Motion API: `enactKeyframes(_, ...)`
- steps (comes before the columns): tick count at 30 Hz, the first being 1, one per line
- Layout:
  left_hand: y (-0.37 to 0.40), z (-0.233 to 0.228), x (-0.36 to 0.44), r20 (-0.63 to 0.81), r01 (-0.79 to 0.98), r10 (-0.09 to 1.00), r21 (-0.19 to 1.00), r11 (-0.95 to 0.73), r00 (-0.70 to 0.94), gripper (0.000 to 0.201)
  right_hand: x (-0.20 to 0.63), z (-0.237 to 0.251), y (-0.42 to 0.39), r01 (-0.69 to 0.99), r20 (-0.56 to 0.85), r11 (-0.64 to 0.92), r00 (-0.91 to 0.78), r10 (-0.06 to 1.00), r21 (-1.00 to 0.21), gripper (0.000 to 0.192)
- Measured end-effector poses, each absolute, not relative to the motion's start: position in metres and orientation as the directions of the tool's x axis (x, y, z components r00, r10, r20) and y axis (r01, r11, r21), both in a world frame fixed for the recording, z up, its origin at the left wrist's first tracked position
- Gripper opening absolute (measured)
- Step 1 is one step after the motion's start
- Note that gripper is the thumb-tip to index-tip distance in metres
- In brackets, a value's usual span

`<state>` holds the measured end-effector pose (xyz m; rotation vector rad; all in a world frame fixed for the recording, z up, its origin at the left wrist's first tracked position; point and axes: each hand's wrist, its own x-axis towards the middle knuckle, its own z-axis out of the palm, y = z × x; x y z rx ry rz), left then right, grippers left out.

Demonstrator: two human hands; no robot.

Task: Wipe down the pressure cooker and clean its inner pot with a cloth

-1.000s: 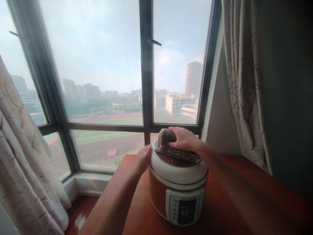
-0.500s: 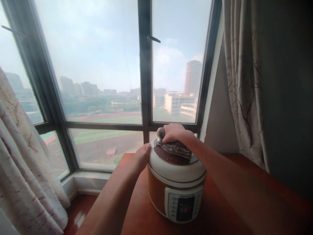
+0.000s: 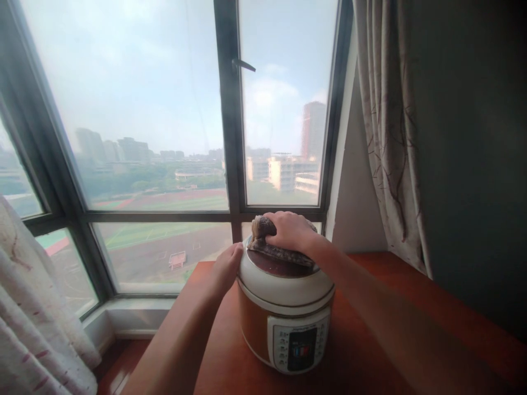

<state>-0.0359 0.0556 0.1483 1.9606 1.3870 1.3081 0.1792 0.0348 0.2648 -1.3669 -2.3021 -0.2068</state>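
Brown cloth (image 3: pixel 280 253) lies on the cooker (image 3: pixel 284 312) lid, gripped by the right hand (image 3: pixel 290 231); the left hand (image 3: pixel 225 269), open, braces the cooker's side.

bare table (image 3: pixel 370 351) right of cooker (image 3: pixel 284 323), window (image 3: pixel 230 164) close behind, curtain (image 3: pixel 387 137) far right

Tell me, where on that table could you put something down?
The red-brown table shows bare wood right of the cooker, toward the curtain. The cooker's lid is crowded: the right hand presses a cloth there, and the left hand rests against its side.
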Motion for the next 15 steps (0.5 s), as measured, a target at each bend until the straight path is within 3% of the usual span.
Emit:
enactKeyframes(2,0.056,0.148,-0.036,0.462,0.499,0.885,0.753,-0.429,0.064,0.048,0.180,0.253,0.021,0.872,0.546,0.489,-0.395,0.739,-0.031,0.047)
enactKeyframes(5,0.055,0.149,-0.035,0.449,0.501,0.891,0.758,-0.417,0.062,0.047,0.190,0.240,0.006,0.825,0.635,0.564,-0.419,0.649,-0.032,0.043)
enactKeyframes(12,0.046,0.157,-0.031,0.431,0.527,0.901,0.756,-0.389,0.046,0.047,0.235,0.229,-0.028,0.698,0.671,0.692,-0.425,0.607,-0.184,0.053)
enactKeyframes(15,0.046,0.159,-0.030,0.425,0.523,0.903,0.757,-0.391,0.060,0.050,0.261,0.218,-0.048,0.638,0.643,0.705,-0.406,0.649,-0.309,0.054)
